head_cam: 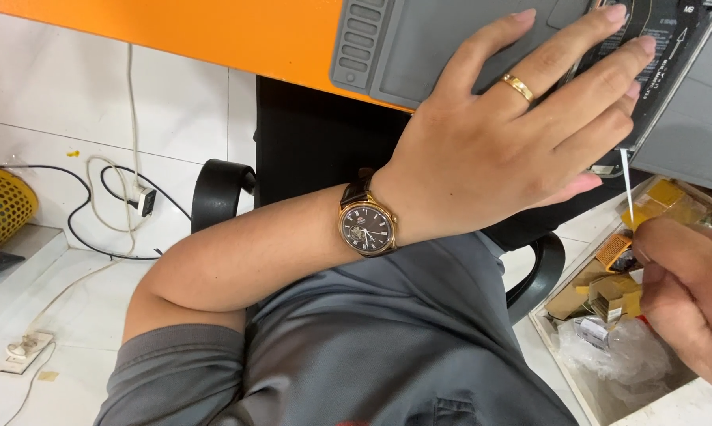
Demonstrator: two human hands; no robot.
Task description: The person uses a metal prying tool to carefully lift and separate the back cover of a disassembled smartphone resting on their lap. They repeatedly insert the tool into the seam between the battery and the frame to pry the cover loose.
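On the orange tabletop (214, 31) at the upper edge of view lies one grey work mat (403, 47), and on it one dark flat device (671, 47) with its inner face up. Two hands show, both the person's own. One wristwatch (367, 227) with a dark dial, gold rim and brown strap sits on the left wrist, and one gold ring (518, 87) on a finger of the left hand (513, 134). That hand is spread wide and flat, fingers pressing down across the device and the mat beside it, so the device lies right under its fingertips and holds nothing else. The right hand (687, 292), at the lower right corner, is pinched narrow on one thin white pointed tool (627, 189), whose tip stands up towards the lower edge of the device, just below the left hand's little finger. Below the right hand one open box (577, 371) holds several small yellow and brown cartons and a clear plastic bag. Under the table a black chair (222, 189) stands on a white tiled floor (72, 95), with cables, one white power strip (24, 351) and one yellow mesh basket (1, 205) at the left edge.
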